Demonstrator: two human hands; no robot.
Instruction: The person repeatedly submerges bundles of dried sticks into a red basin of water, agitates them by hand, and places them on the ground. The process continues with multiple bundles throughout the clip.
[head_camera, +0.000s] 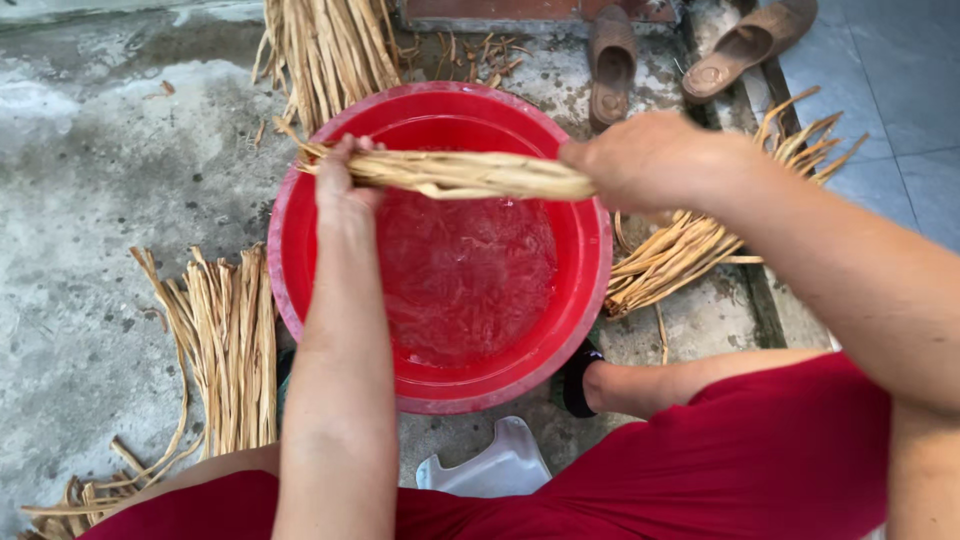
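- Straw bundle (465, 174) stretched flat across the far half of the red basin (575, 330), held just above the water (465, 275), and gripped at both ends.
- Left hand (343, 180) is wrapped tight around the left end of that bundle, fingers curled closed over the strands, right above the basin's left rim.
- Frayed tips poke out past the left hand, toward the upper left.
- Right hand (645, 160) is clenched on the other end, fist closed around the stalks, sitting over the basin's upper right rim.
- Past the right fist the strands carry on and fan out, their splayed ends (800, 135) reaching toward the tiled floor (900, 90).
- Water in the basin looks rippled, filling the lower part of the bowl.
- Off to the left, a loose pile of strips (225, 350) lies on the wet concrete ground (90, 250), well apart from both hands.
- Up top, another sheaf (325, 55) lies just beyond the basin's far edge.
- On the right, a further heap of stalks (670, 260) lies beside the basin, under the right forearm.
- Two brown sandals (612, 60) rest beyond the basin, near a step.
- Down low, the person's red shorts (760, 450) fill the near edge, and a pale plastic stool (495, 465) peeks out between the knees.
- One foot in a dark sandal (578, 380) is planted just beside the basin's near right rim.
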